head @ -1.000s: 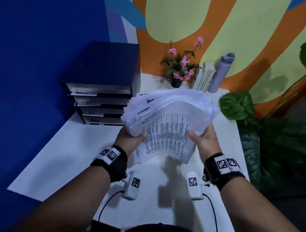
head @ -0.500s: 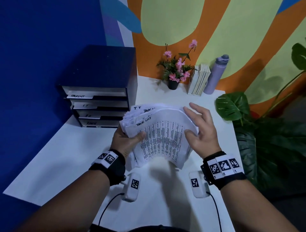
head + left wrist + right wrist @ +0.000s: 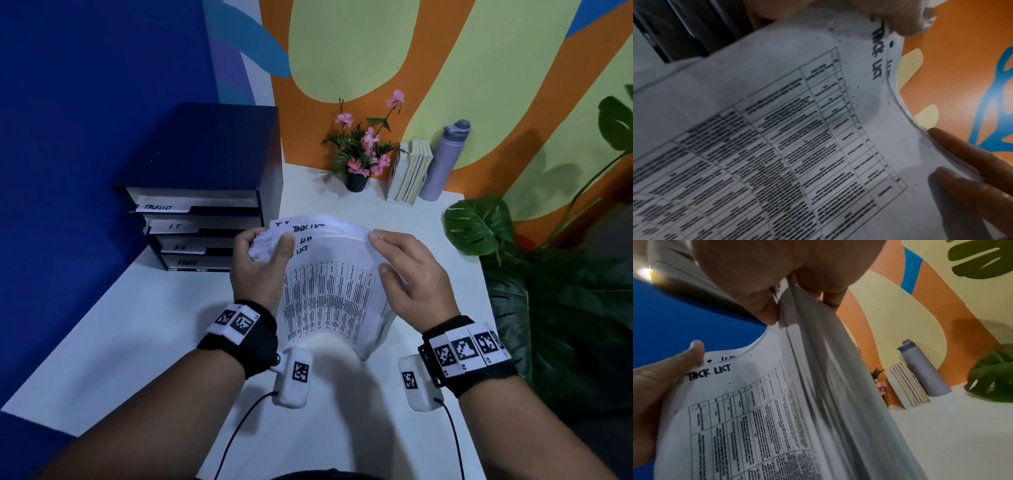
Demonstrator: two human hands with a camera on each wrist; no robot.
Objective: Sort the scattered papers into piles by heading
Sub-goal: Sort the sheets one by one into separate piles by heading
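A thick stack of white papers (image 3: 329,291) hangs bowed above the white table (image 3: 113,329). Its top sheet carries a printed grid and the handwritten heading "TASK LIST" (image 3: 709,372); headings of sheets behind peek out above it. My left hand (image 3: 267,246) grips the stack's top left corner, thumb (image 3: 694,350) lying on the front sheet. My right hand (image 3: 380,253) pinches the upper right edge (image 3: 789,308), thumb in front and fingers (image 3: 962,155) behind. A dark blue tray organizer (image 3: 205,219) stands at the left, its trays labelled TASKLIST, I.T, H R and ADMIN.
At the back wall stand a small pot of pink flowers (image 3: 359,161), a few books (image 3: 411,174) and a lilac bottle (image 3: 443,161). A large leafy plant (image 3: 555,301) crowds the table's right edge. A blue wall closes the left side.
The fanned stack has come down and been drawn together. My right hand slid from the lower right edge up to the top right corner. My left hand shifted up to the top left corner.
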